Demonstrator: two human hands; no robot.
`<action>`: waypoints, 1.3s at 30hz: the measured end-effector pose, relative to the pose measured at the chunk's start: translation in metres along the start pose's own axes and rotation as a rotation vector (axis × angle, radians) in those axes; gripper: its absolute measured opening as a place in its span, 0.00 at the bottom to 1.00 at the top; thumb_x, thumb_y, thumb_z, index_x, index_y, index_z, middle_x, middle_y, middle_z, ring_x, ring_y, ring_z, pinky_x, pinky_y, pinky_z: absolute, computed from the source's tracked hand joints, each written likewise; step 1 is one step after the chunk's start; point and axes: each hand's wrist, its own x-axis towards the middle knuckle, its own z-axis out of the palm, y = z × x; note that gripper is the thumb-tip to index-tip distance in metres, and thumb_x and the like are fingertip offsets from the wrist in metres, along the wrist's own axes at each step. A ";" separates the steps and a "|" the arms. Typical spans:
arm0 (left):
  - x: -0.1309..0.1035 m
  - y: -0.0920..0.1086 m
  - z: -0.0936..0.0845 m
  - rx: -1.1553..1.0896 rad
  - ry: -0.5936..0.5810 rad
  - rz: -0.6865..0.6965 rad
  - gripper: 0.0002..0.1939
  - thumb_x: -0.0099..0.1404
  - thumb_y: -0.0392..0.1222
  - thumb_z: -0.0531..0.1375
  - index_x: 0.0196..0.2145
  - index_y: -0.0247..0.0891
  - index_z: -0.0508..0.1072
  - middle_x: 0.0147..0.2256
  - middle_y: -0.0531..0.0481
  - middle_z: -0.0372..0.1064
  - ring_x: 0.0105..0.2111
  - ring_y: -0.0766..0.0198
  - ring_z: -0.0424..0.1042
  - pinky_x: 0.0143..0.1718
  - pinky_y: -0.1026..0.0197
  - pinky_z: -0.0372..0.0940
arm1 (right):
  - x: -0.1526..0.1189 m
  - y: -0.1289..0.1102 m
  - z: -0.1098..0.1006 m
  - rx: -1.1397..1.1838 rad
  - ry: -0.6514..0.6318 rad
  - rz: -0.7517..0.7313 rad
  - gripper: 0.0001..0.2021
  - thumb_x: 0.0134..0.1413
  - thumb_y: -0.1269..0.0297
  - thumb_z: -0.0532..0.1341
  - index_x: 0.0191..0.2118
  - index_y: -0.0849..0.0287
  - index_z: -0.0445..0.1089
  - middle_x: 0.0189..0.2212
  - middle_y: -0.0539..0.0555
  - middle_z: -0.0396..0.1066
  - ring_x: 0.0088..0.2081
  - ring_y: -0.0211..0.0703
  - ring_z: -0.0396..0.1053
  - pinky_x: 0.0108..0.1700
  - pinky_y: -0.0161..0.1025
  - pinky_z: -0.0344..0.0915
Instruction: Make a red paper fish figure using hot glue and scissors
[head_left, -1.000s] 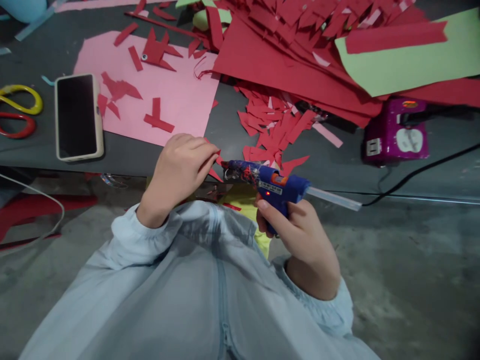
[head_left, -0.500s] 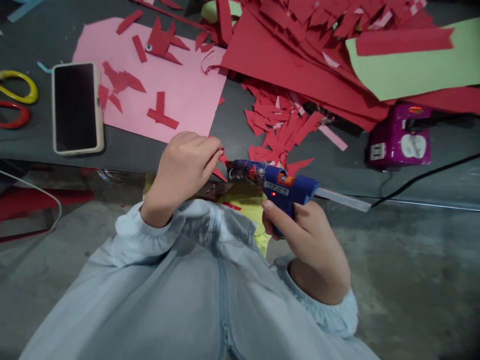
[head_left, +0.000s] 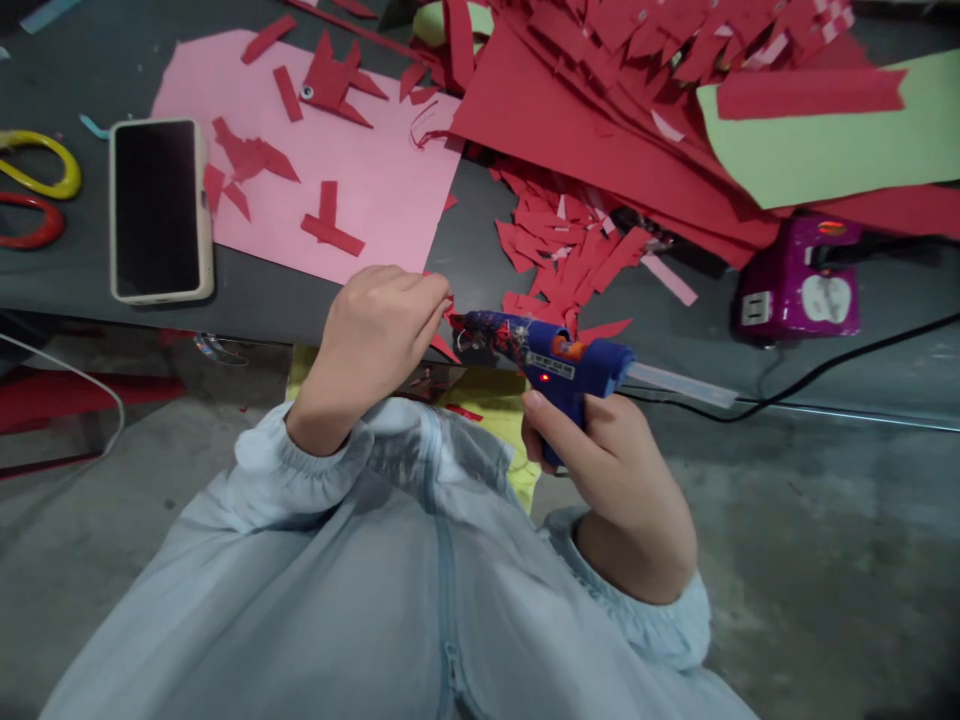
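Note:
My right hand [head_left: 600, 450] is closed round the handle of a blue hot glue gun [head_left: 559, 375], whose small red light is lit and whose clear glue stick [head_left: 679, 383] juts out of the back. The nozzle points left and meets, or nearly meets, a small red paper piece [head_left: 444, 345] at the table edge. Pinched fingers of my left hand [head_left: 382, 325] hold that piece, hiding most of it. Just beyond lies pink paper [head_left: 382, 190] bearing a red paper fish [head_left: 335, 85] with a stuck-on eye and several red scraps [head_left: 255, 158].
A phone [head_left: 157, 210] and scissors [head_left: 37, 215] with yellow and red handles lie at left. Behind the glue gun is a heap of red cuttings [head_left: 570, 250]. Red sheets [head_left: 600, 150] and green paper [head_left: 840, 140] spread at back right, near a purple power socket [head_left: 799, 285] with a black cord.
The back of the glue gun has dipped slightly toward me, its nozzle staying by the red piece. My left hand keeps its pinch. The whole view has shifted a little.

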 end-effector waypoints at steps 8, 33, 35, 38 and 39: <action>-0.001 0.001 0.000 -0.011 -0.015 -0.010 0.14 0.74 0.40 0.51 0.38 0.38 0.75 0.35 0.45 0.77 0.38 0.55 0.74 0.40 0.54 0.64 | -0.010 0.000 -0.006 -0.023 -0.014 0.031 0.27 0.64 0.47 0.54 0.17 0.56 0.64 0.13 0.51 0.64 0.17 0.37 0.63 0.23 0.36 0.58; -0.003 0.006 -0.003 0.055 -0.032 0.043 0.11 0.72 0.36 0.52 0.39 0.37 0.75 0.36 0.44 0.77 0.38 0.53 0.74 0.38 0.53 0.64 | -0.019 0.008 -0.009 -0.003 -0.006 0.056 0.28 0.63 0.43 0.54 0.18 0.56 0.65 0.15 0.51 0.65 0.19 0.37 0.63 0.24 0.37 0.59; -0.004 0.006 -0.003 0.063 -0.032 0.053 0.11 0.72 0.36 0.52 0.40 0.37 0.75 0.38 0.43 0.77 0.39 0.53 0.74 0.39 0.53 0.65 | -0.019 0.012 -0.008 0.037 0.001 0.061 0.27 0.63 0.42 0.55 0.20 0.56 0.65 0.15 0.51 0.65 0.19 0.38 0.63 0.24 0.37 0.59; -0.006 0.006 -0.003 0.063 -0.019 0.074 0.11 0.73 0.37 0.52 0.41 0.36 0.75 0.39 0.43 0.77 0.40 0.53 0.74 0.40 0.53 0.65 | -0.019 0.016 -0.007 0.093 0.004 0.072 0.26 0.62 0.42 0.57 0.21 0.56 0.66 0.16 0.50 0.65 0.19 0.38 0.63 0.24 0.37 0.59; -0.007 0.006 -0.003 0.060 -0.017 0.081 0.11 0.73 0.37 0.52 0.42 0.36 0.75 0.40 0.43 0.77 0.40 0.53 0.74 0.40 0.53 0.66 | -0.020 0.016 -0.007 0.112 0.005 0.073 0.25 0.62 0.42 0.57 0.22 0.56 0.66 0.16 0.50 0.65 0.19 0.38 0.62 0.24 0.37 0.59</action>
